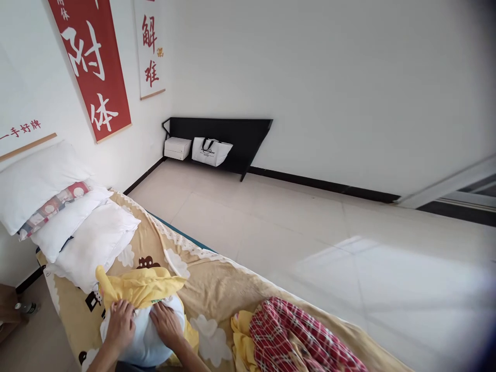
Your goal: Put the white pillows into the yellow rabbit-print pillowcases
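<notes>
A plump white pillow [145, 336] lies on the bed directly before me. Yellow fabric, seemingly a pillowcase [141, 287], covers its far end, and more yellow shows along its right side. My left hand [122, 324] has its fingers closed on the gathered edge of the yellow pillowcase. On the other side, my right hand [167, 324] grips the white pillow just below the fabric's edge, fingers curled and fingertips partly hidden. To the right rests a heap of red plaid cloth [294, 336], with a bunched yellow cloth [243, 341] beside it.
White pillows [93, 237] are stacked at the head of the bed [217, 289], one patterned. A black folded frame [240, 137] leans on the wall behind a white box [177, 149] and a white bag [211, 152]. A bottle [27, 308] stands at the left.
</notes>
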A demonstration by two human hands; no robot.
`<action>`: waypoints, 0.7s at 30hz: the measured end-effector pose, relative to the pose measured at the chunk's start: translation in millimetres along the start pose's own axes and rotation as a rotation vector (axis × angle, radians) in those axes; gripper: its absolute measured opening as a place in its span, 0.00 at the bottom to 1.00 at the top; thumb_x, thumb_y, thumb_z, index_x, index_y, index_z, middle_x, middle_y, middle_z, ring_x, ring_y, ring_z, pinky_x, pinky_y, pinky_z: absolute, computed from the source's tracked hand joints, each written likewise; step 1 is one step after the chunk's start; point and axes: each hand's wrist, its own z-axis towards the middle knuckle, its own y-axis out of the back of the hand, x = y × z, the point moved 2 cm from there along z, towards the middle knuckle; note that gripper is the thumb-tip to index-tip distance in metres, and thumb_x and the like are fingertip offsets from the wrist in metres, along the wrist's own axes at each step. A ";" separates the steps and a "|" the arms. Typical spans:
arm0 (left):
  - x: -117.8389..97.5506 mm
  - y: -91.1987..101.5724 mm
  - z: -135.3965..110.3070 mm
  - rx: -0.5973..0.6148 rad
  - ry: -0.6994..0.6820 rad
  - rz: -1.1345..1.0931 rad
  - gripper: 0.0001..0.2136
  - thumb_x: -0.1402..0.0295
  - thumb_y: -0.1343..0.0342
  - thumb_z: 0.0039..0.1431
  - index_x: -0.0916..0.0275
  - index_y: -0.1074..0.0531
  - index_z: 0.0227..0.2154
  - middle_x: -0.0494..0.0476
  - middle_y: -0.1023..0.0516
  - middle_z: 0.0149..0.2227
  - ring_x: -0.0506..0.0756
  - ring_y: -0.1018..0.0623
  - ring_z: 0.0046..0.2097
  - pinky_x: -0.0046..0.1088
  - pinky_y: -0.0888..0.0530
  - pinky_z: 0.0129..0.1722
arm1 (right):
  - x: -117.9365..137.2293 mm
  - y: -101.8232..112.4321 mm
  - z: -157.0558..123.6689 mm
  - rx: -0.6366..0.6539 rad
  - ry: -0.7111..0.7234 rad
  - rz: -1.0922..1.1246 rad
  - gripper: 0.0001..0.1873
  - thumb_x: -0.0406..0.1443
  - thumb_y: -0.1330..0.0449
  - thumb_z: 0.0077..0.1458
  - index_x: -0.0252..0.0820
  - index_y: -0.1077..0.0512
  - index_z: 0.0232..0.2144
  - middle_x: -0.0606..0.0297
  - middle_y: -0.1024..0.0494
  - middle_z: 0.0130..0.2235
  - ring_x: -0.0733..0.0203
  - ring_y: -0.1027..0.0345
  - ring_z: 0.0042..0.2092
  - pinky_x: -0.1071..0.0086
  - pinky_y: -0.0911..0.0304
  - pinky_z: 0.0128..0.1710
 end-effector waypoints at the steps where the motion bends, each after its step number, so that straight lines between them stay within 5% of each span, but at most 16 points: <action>1: 14.8 1.5 -2.9 -0.035 -0.026 -0.004 0.19 0.79 0.54 0.51 0.59 0.24 0.41 0.59 0.23 0.47 0.60 0.27 0.55 0.43 0.36 0.59 | -2.4 6.2 -2.1 0.002 0.020 0.007 0.22 0.39 0.54 0.65 0.41 0.31 0.57 0.52 0.25 0.56 0.51 0.32 0.57 0.59 0.38 0.56; 5: 64.6 -16.6 -22.4 -0.167 -0.032 0.038 0.28 0.80 0.52 0.46 0.55 0.25 0.51 0.60 0.29 0.59 0.62 0.33 0.63 0.43 0.35 0.60 | -15.6 30.7 -15.6 0.032 0.126 0.116 0.25 0.38 0.48 0.60 0.43 0.32 0.58 0.55 0.27 0.58 0.51 0.33 0.59 0.60 0.38 0.58; 8: 81.2 -41.7 -39.7 -0.227 0.012 0.062 0.26 0.77 0.52 0.52 0.51 0.25 0.53 0.60 0.32 0.62 0.64 0.34 0.64 0.46 0.33 0.57 | -27.1 47.7 -25.8 -0.060 0.024 0.171 0.21 0.34 0.52 0.59 0.43 0.24 0.48 0.55 0.21 0.49 0.51 0.28 0.51 0.58 0.35 0.53; 10: 81.7 -53.8 -46.8 -0.281 0.000 0.060 0.24 0.76 0.52 0.55 0.51 0.24 0.51 0.61 0.32 0.62 0.64 0.34 0.64 0.45 0.32 0.56 | -26.6 54.3 -28.4 -0.115 -0.023 0.130 0.20 0.32 0.52 0.55 0.43 0.24 0.45 0.55 0.21 0.46 0.50 0.29 0.49 0.57 0.36 0.52; 14: 68.9 -62.6 -40.1 -0.392 -0.129 0.038 0.18 0.80 0.50 0.48 0.54 0.22 0.36 0.57 0.21 0.47 0.60 0.26 0.53 0.37 0.32 0.52 | 3.8 41.0 -15.4 -0.102 0.172 -0.030 0.23 0.32 0.44 0.43 0.43 0.27 0.45 0.57 0.25 0.48 0.49 0.33 0.49 0.58 0.39 0.52; 17: 57.3 -62.0 -25.1 -0.525 -0.222 0.055 0.12 0.81 0.51 0.50 0.57 0.27 0.24 0.52 0.24 0.29 0.55 0.24 0.37 0.33 0.32 0.44 | 24.6 18.8 6.3 -0.170 0.212 -0.134 0.17 0.31 0.44 0.44 0.43 0.28 0.39 0.60 0.24 0.43 0.51 0.33 0.46 0.61 0.39 0.49; 21: 45.8 -59.2 -13.0 -0.625 -0.236 0.073 0.13 0.82 0.52 0.53 0.57 0.28 0.24 0.52 0.26 0.27 0.55 0.26 0.35 0.34 0.33 0.45 | 11.9 12.3 30.1 -0.282 0.106 -0.188 0.13 0.26 0.48 0.49 0.43 0.29 0.35 0.59 0.24 0.37 0.51 0.33 0.42 0.60 0.40 0.45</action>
